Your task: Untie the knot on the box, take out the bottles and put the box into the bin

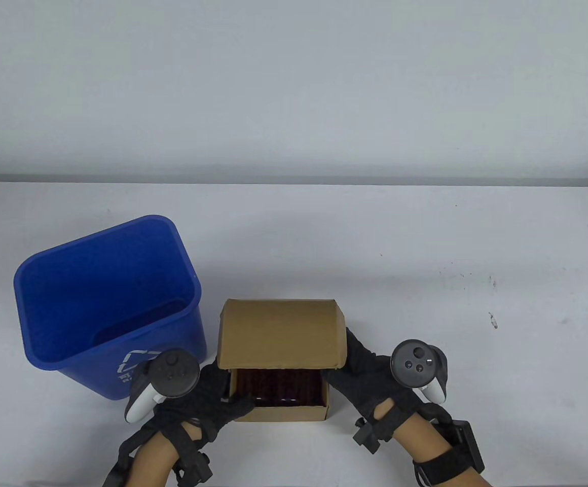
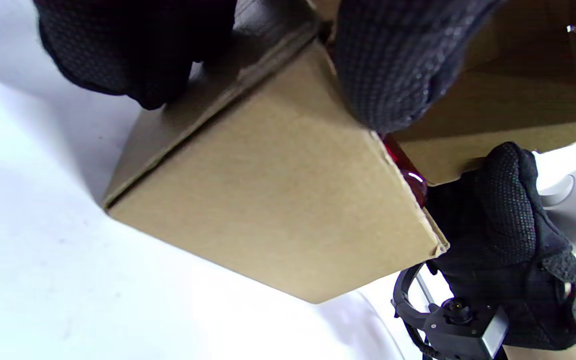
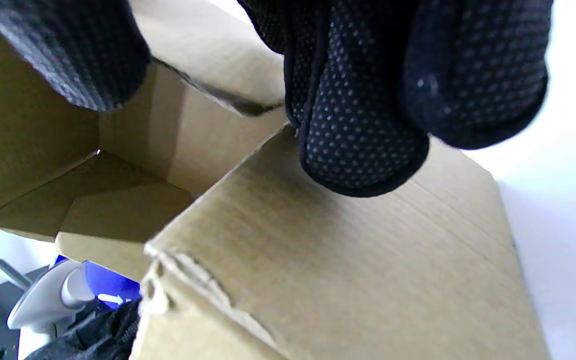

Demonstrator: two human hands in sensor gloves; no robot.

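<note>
A brown cardboard box [image 1: 286, 413] stands at the table's front centre, its lid [image 1: 280, 332] lifted up and back. Dark red bottles [image 1: 279, 388] fill the inside; a red glint of them [image 2: 410, 177] shows in the left wrist view. My left hand [image 1: 208, 398] grips the box's left front corner, with the thumb [image 2: 393, 75] over the rim and the fingers [image 2: 133, 65] on the left wall. My right hand [image 1: 360, 370] holds the right side, fingers [image 3: 363, 125] against the right wall [image 3: 368, 280] and the thumb up by the lid. No string or knot shows.
An empty blue recycling bin [image 1: 91, 375] stands tilted to the left of the box, close behind my left hand. Bare white table [image 1: 451, 284] stretches to the right and behind, up to a plain wall.
</note>
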